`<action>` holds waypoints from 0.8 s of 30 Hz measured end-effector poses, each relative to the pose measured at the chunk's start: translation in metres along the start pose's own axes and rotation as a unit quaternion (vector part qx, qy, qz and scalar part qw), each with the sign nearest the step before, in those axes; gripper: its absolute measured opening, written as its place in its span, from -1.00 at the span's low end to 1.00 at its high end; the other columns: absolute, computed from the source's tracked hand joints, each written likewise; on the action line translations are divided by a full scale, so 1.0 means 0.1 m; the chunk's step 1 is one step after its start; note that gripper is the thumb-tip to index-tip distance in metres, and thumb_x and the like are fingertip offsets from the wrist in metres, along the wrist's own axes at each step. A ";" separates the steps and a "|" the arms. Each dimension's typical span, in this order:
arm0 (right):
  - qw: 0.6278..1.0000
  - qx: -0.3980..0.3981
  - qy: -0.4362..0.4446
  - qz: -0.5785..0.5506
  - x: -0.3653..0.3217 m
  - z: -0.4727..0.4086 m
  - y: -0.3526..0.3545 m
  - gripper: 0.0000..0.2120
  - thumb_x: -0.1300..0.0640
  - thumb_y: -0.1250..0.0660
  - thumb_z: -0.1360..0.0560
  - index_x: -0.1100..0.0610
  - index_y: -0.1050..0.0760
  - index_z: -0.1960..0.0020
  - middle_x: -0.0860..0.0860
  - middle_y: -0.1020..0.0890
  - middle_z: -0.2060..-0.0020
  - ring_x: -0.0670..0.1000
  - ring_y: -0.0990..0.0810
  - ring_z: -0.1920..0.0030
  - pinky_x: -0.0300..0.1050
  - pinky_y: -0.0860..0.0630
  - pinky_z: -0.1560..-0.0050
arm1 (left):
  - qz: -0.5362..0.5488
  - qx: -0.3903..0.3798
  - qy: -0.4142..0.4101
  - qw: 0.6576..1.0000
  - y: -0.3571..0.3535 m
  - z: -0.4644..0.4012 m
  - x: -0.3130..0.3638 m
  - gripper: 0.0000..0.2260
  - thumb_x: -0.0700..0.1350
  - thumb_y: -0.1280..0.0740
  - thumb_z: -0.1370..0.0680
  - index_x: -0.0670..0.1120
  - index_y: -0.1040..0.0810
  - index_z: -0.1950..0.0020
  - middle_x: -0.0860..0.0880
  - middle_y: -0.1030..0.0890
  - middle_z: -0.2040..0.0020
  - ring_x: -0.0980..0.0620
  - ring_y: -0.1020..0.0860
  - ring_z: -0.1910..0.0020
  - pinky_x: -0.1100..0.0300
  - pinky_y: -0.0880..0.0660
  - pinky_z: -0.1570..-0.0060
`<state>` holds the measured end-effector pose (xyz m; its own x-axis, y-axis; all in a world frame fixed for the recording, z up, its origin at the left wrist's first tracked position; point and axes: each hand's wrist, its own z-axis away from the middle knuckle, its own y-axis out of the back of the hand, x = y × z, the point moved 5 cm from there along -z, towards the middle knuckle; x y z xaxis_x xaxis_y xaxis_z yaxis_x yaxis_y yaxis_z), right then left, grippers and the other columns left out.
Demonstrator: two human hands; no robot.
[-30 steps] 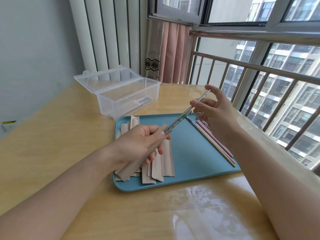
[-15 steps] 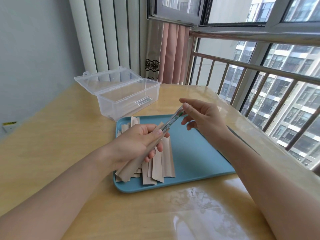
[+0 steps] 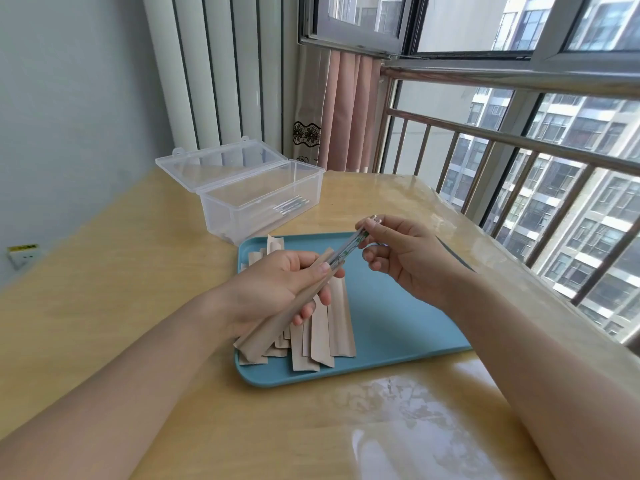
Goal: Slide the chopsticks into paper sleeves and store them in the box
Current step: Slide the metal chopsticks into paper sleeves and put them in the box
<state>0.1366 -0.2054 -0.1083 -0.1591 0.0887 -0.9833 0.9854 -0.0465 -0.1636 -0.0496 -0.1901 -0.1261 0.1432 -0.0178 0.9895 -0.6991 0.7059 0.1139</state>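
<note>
Working over the pale wooden worktop (image 3: 104,306), I have the blue tray (image 3: 398,323) in front of me and the clear plastic box (image 3: 263,206) just beyond its far left corner, lid thrown back, with what look like metal chopstick ends lying inside. A fan of empty paper sleeves (image 3: 325,334) lies on the near left of the tray. My left hand (image 3: 273,289) is curled around one paper sleeve (image 3: 273,327), holding it slanted above the pile, its mouth up by my thumb. My right hand (image 3: 405,254) pinches the top end of the chopsticks (image 3: 349,245) between thumb and fingertips; their lower part is already inside the sleeve, the patterned upper part exposed between my hands.

The risk I see is in the push. If I drive at an angle to the sleeve, the tips could catch on the paper and crease or tear it. If my left grip squeezes too hard, the sleeve flattens and the pair jams. A loose pinch could let one stick slide ahead of the other.
</note>
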 end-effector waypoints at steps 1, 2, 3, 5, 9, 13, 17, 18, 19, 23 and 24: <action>1.000 -0.009 -0.013 -0.024 0.02 0.00 -0.02 -0.86 0.19 -0.31 -0.59 0.26 -0.58 -0.01 0.11 -0.59 0.28 -0.01 -0.57 0.37 -0.27 -0.58 0.35 | 0.002 -0.006 0.003 1.000 0.00 0.01 0.01 -0.74 -0.04 -0.21 -0.67 -0.14 -0.60 -0.20 -0.06 -0.59 0.24 0.09 -0.47 0.44 0.25 -0.46 0.45; 0.999 -0.009 -0.015 -0.045 0.02 0.00 -0.03 -0.85 0.18 -0.31 -0.57 0.27 -0.58 0.00 0.10 -0.59 0.29 -0.02 -0.59 0.37 -0.27 -0.59 0.33 | 0.000 -0.011 0.005 1.000 0.02 0.01 0.02 -0.74 -0.03 -0.21 -0.67 -0.14 -0.60 -0.19 -0.07 -0.61 0.22 0.08 -0.50 0.41 0.24 -0.49 0.42; 0.998 0.002 -0.012 -0.066 0.02 -0.01 -0.03 -0.85 0.18 -0.32 -0.55 0.27 -0.58 0.01 0.10 -0.58 0.30 -0.02 -0.61 0.37 -0.28 -0.61 0.30 | -0.002 -0.015 0.006 1.000 0.05 0.03 0.05 -0.73 -0.01 -0.22 -0.66 -0.14 -0.60 -0.17 -0.11 -0.63 0.17 0.06 -0.55 0.36 0.22 -0.52 0.38; 0.992 0.055 0.000 -0.118 -0.05 -0.04 0.01 -0.86 0.21 -0.32 -0.57 0.29 -0.58 0.03 0.11 -0.57 0.33 -0.03 -0.63 0.37 -0.28 -0.63 0.27 | 0.018 0.007 0.002 1.000 0.20 0.05 0.12 -0.65 0.09 -0.21 -0.64 -0.14 -0.61 -0.16 -0.16 -0.68 0.06 -0.03 -0.63 0.21 0.11 -0.58 0.19; 0.963 0.176 0.007 -0.205 -0.36 -0.40 0.18 -0.89 0.28 -0.33 -0.60 0.32 -0.53 0.07 0.11 -0.59 0.35 -0.03 -0.66 0.35 -0.28 -0.63 0.28 | 0.094 0.293 -0.049 0.950 0.99 0.04 0.13 -0.67 0.10 -0.23 -0.64 -0.12 -0.63 -0.01 -0.08 -0.66 0.18 -0.01 -0.62 0.24 0.09 -0.52 0.13; 0.951 0.227 -0.002 -0.209 -0.59 -1.06 0.05 -0.86 0.28 -0.38 -0.57 0.35 -0.54 0.11 0.15 -0.64 0.36 0.02 -0.69 0.37 -0.24 -0.64 0.33 | 0.086 0.435 -0.057 0.894 1.39 0.05 -0.16 -0.86 -0.08 -0.33 -0.57 -0.12 -0.58 0.11 -0.12 -0.63 0.22 -0.01 -0.58 0.33 0.16 -0.49 0.32; 0.965 0.243 -0.040 -0.088 -0.63 -1.67 -0.35 -0.90 0.27 -0.43 -0.54 0.32 -0.58 0.06 0.19 -0.64 0.22 0.05 -0.70 0.37 -0.17 -0.65 0.37 | 0.015 0.427 -0.062 0.902 1.36 -0.07 -0.31 -0.85 -0.11 -0.32 -0.59 -0.09 -0.57 0.16 -0.05 -0.63 0.28 0.07 -0.56 0.35 0.17 -0.48 0.34; 0.966 0.245 -0.052 -0.060 -0.61 -1.79 -0.43 -0.91 0.27 -0.43 -0.53 0.32 -0.59 0.05 0.18 -0.65 0.24 0.05 -0.69 0.38 -0.16 -0.65 0.38 | 0.003 0.430 -0.070 0.900 1.35 -0.09 -0.32 -0.85 -0.11 -0.32 -0.59 -0.10 -0.57 0.16 -0.03 -0.63 0.31 0.09 -0.56 0.37 0.17 -0.48 0.32; 0.966 0.247 -0.063 -0.032 -0.58 -1.90 -0.48 -0.90 0.27 -0.44 -0.53 0.32 -0.58 0.04 0.17 -0.64 0.26 0.04 -0.67 0.38 -0.17 -0.64 0.42 | -0.005 0.432 -0.080 0.898 1.35 -0.10 -0.33 -0.84 -0.11 -0.33 -0.59 -0.11 -0.58 0.17 -0.02 -0.62 0.32 0.10 -0.55 0.38 0.16 -0.48 0.30; 0.973 0.168 -0.122 0.100 -0.35 -2.19 -0.59 -0.84 0.21 -0.43 -0.55 0.30 -0.54 0.07 0.12 -0.60 0.28 -0.02 -0.61 0.40 -0.22 -0.63 0.41 | -0.044 0.423 -0.096 0.900 1.34 -0.14 -0.35 -0.84 -0.11 -0.33 -0.60 -0.08 -0.57 0.17 -0.01 -0.63 0.31 0.10 -0.55 0.38 0.15 -0.49 0.29; 0.970 0.153 -0.128 0.136 -0.30 -2.21 -0.58 -0.82 0.17 -0.43 -0.55 0.30 -0.53 0.03 0.13 -0.60 0.25 -0.03 -0.61 0.42 -0.21 -0.64 0.38 | -0.063 0.422 -0.099 0.899 1.32 -0.15 -0.34 -0.86 -0.10 -0.34 -0.59 -0.06 -0.58 0.17 -0.01 -0.63 0.30 0.08 -0.57 0.36 0.14 -0.50 0.28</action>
<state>0.0980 0.0150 -0.0513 0.0564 -0.2173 -0.9745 0.9354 -0.3298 0.1276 -0.1367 -0.0859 -0.1456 0.1895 -0.2440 0.9511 -0.9805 -0.0980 0.1702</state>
